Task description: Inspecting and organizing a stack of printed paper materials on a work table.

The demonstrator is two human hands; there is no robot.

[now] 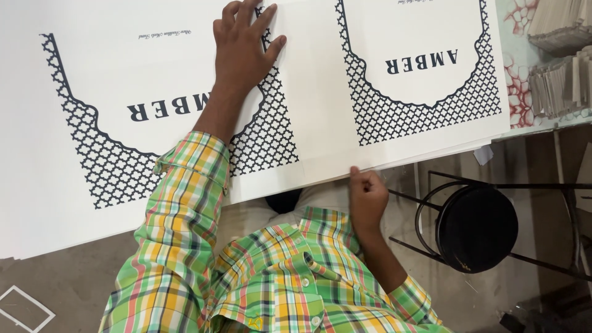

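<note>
Flatly, the left hand (243, 46) spreads on smooth white printed sheets (320, 98) with lattice borders; the right hand (367, 194) pinches their edge.

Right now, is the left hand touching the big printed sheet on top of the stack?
Touching. The head view shows the left hand pressed flat, fingers spread, on the printed sheet, covering part of its dark lattice pattern with no gap visible.

White sheet (320, 98), navy lattice pattern
</note>
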